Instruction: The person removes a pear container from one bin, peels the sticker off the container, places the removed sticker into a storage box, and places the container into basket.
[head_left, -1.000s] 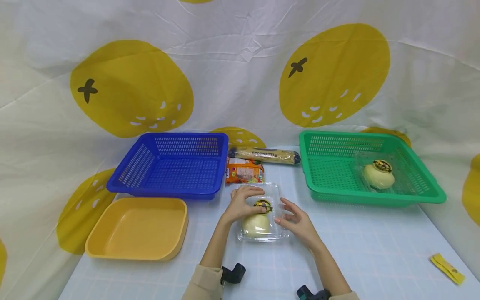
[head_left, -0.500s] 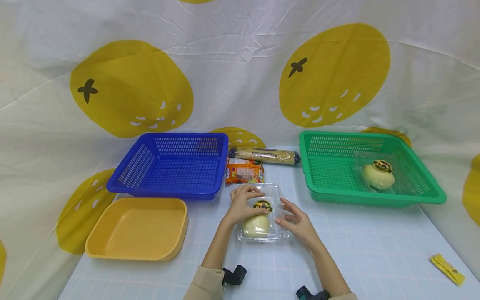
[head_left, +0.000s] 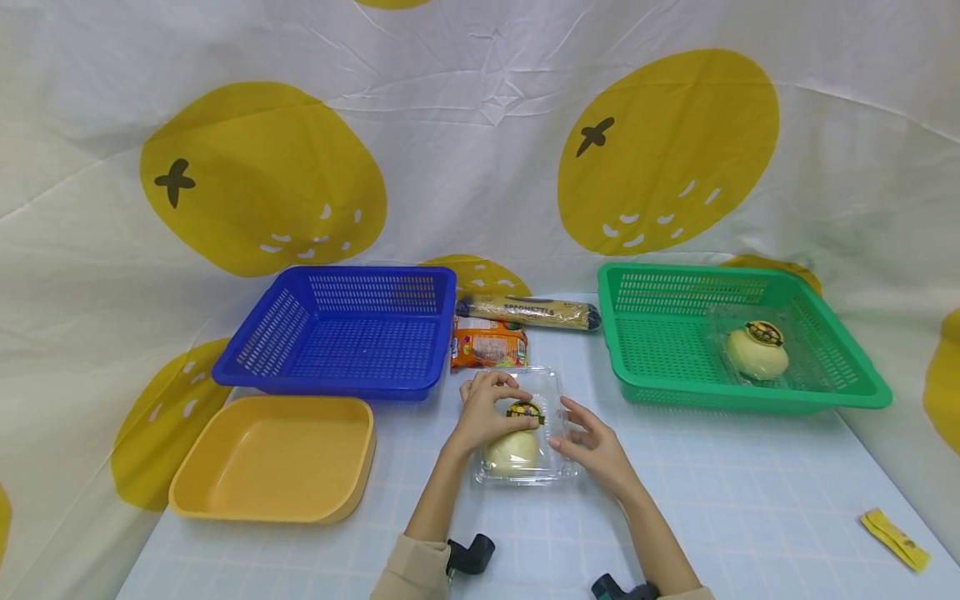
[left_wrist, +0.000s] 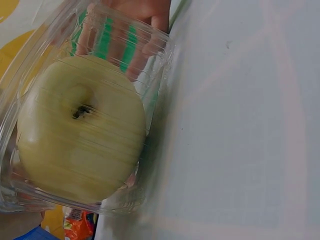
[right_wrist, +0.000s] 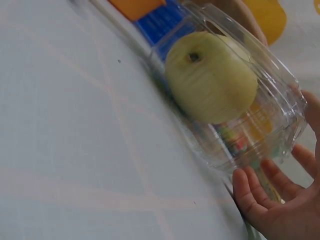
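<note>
A clear plastic clamshell box (head_left: 551,383) lies on the table in front of the person, with a pale green, apple-like fruit (left_wrist: 82,145) inside. A round black and yellow label (head_left: 526,412) is on its lid. My left hand (head_left: 489,417) grips the box from the left, fingers bent over the lid and thumb across the label. My right hand (head_left: 597,448) cups the right side loosely; in the right wrist view its spread fingers (right_wrist: 243,187) reach the box's side, with the thumb near the rim. Part of the fruit is hidden under the left hand.
Behind the box lie an orange snack packet (head_left: 489,344) and a spaghetti packet (head_left: 532,311). A blue basket (head_left: 333,387) and a yellow tray (head_left: 352,458) stand left. The green basket (head_left: 652,396) at right holds a similar boxed fruit (head_left: 756,357). A folded yellow strip (head_left: 895,539) lies far right.
The left hand's fingers and thumb shift slightly over the lid, and its wrist edges a little to the right. The right hand and the box stay almost in place.
</note>
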